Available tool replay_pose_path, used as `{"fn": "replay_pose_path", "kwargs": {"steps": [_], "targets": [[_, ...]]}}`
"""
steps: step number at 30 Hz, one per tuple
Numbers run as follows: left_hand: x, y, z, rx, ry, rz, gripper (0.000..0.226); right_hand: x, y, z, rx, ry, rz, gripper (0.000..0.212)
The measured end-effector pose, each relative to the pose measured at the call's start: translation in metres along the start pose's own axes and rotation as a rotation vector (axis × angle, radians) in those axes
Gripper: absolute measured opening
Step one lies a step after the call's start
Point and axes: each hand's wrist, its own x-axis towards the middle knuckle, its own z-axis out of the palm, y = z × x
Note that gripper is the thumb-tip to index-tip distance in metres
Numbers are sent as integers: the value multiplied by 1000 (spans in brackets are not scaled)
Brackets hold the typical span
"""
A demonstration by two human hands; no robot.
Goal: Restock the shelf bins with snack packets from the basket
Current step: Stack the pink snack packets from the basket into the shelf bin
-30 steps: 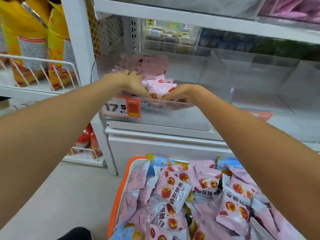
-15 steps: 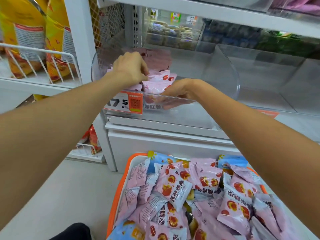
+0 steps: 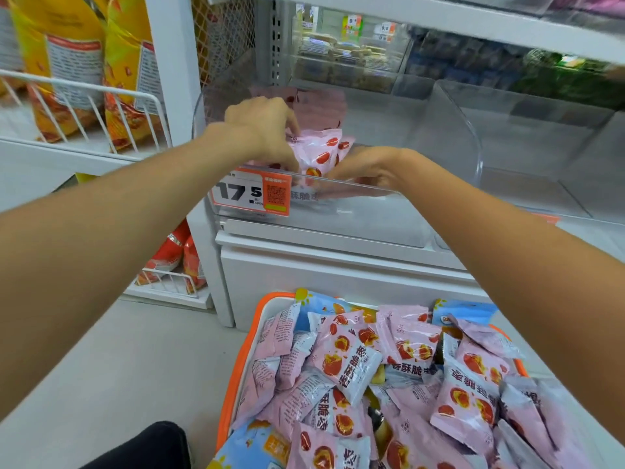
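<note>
At the far left, yellow bags (image 3: 72, 62) stand in a wire rack (image 3: 101, 106). In the clear bin (image 3: 449, 130), at its front left corner behind the price tag (image 3: 252, 192), the left hand (image 3: 267, 130) curls its fingers on a pink packet (image 3: 318, 152). The right hand (image 3: 368, 167) holds the same packet from the right, fingers curled inside the front edge. Below, the orange basket (image 3: 236, 367) is full of packets.

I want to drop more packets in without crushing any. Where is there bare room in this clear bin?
The clear bin is bare right of the right hand, up to its curved side wall. It is crowded at left, where both hands hold pink packets behind the price tag.
</note>
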Motion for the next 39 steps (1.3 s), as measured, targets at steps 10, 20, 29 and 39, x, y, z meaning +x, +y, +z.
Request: {"fn": "replay_pose_path", "kwargs": {"steps": [10,20,29,39], "targets": [[4,9,3,74,-61,144,52,-7,3,-1,-68,177,-156,46],[9,6,-4,24,-93,97,62,0,3,-12,-98,229,-16,24],[0,12,-3,17,-68,106,67,-17,6,-8,-178,256,-51,24],[-4,13,-2,59,74,-11,31,1,0,5,-158,455,-165,17]]}}
